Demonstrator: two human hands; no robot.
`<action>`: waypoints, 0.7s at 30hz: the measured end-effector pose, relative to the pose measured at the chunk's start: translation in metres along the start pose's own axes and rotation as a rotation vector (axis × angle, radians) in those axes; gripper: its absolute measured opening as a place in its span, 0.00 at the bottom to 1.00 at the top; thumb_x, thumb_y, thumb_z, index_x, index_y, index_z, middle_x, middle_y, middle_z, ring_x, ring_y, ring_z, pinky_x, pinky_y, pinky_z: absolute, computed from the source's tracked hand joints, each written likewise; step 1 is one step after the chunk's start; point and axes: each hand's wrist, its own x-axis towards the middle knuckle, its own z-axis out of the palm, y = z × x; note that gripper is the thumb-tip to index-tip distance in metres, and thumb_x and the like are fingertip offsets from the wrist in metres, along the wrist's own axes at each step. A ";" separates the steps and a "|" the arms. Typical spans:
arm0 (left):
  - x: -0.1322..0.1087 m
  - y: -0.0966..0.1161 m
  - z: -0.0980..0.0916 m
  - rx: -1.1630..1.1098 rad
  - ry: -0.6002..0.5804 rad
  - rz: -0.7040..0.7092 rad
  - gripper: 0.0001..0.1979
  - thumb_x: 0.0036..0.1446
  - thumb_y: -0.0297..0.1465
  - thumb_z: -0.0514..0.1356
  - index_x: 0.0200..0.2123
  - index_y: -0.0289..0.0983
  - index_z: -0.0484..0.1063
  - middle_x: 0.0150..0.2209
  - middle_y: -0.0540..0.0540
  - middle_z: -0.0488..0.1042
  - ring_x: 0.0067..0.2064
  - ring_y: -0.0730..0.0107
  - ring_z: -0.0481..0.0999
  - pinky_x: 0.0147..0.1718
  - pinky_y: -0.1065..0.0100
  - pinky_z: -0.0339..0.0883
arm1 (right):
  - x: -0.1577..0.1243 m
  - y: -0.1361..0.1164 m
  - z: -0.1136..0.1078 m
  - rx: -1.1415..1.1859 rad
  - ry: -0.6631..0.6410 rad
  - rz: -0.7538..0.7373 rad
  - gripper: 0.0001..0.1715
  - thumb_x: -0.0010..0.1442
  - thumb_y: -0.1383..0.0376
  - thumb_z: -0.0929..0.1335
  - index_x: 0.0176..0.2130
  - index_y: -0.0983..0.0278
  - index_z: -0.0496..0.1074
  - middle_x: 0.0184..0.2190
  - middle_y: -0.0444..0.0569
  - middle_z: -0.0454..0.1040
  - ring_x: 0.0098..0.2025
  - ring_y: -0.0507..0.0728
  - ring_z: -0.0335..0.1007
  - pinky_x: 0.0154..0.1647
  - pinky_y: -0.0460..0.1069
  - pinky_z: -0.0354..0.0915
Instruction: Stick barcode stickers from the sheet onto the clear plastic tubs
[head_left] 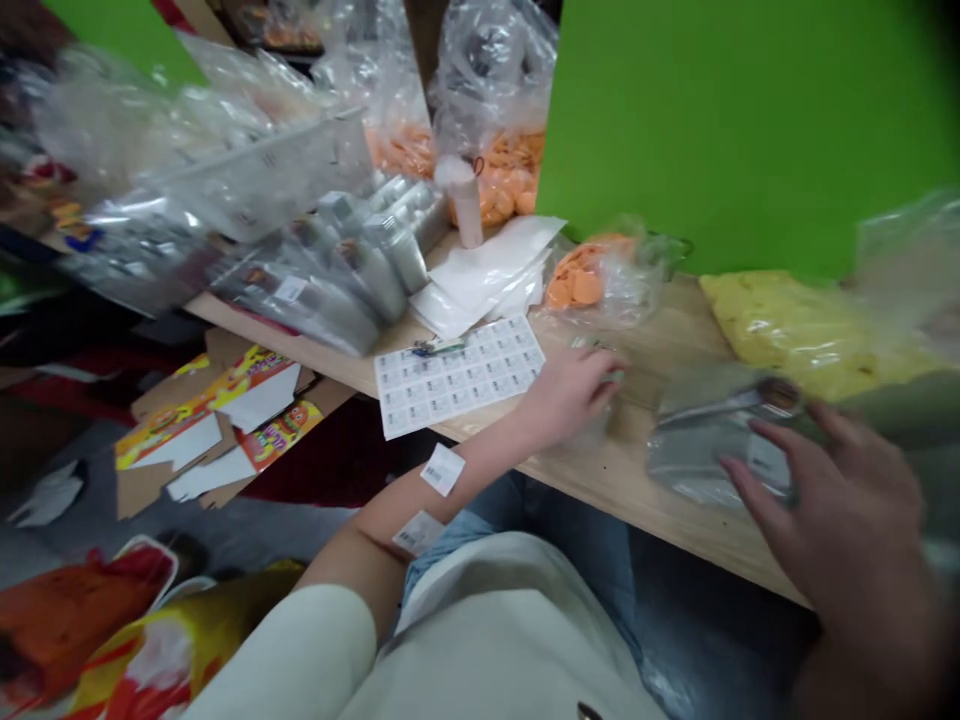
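Note:
My left hand (568,395) rests on the wooden tabletop (637,480), its fingers curled around a small clear plastic bag (600,415), though blur hides the detail. Two barcode stickers (442,470) cling to my left forearm. My right hand (832,500) hovers with spread fingers at the edge of a silver foil pouch (709,445), apparently touching it. A sheet of barcode labels (457,375) lies to the left of my left hand. A clear bag of orange discs (589,280) sits just beyond my left hand.
Several silver pouches (322,285) are heaped at the table's far left, next to white sheets (480,280). A yellow bag (795,335) lies behind the foil pouch, before a green board (742,130). Printed cardboard (217,425) and colourful bags (127,630) lie on the floor.

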 end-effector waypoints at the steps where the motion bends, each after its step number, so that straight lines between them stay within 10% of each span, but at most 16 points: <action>1: 0.001 0.003 0.002 0.111 -0.032 0.046 0.12 0.57 0.29 0.53 0.45 0.36 0.67 0.45 0.43 0.72 0.47 0.64 0.69 0.47 0.63 0.62 | 0.008 -0.030 0.001 0.076 0.057 -0.007 0.18 0.58 0.58 0.64 0.49 0.54 0.66 0.55 0.54 0.61 0.58 0.67 0.56 0.57 0.66 0.53; 7: 0.007 0.004 0.015 0.492 -0.117 0.133 0.09 0.58 0.26 0.52 0.38 0.36 0.71 0.42 0.43 0.73 0.48 0.62 0.68 0.49 0.60 0.58 | 0.033 -0.185 0.034 0.554 -0.258 -0.373 0.06 0.56 0.62 0.66 0.34 0.61 0.71 0.49 0.52 0.69 0.57 0.66 0.56 0.56 0.66 0.54; 15: -0.022 -0.037 -0.003 -0.051 0.219 -0.105 0.12 0.61 0.28 0.48 0.42 0.36 0.68 0.40 0.45 0.74 0.43 0.71 0.72 0.43 0.68 0.65 | 0.036 -0.135 0.028 0.920 -0.024 0.133 0.07 0.61 0.65 0.61 0.41 0.60 0.65 0.37 0.48 0.72 0.38 0.54 0.69 0.40 0.53 0.67; 21: -0.018 -0.022 0.006 0.266 0.038 0.034 0.12 0.60 0.30 0.52 0.45 0.39 0.69 0.45 0.46 0.72 0.48 0.65 0.68 0.51 0.62 0.58 | 0.024 -0.181 0.055 0.492 -0.196 -0.328 0.11 0.55 0.61 0.67 0.39 0.62 0.71 0.50 0.52 0.68 0.58 0.65 0.53 0.59 0.66 0.46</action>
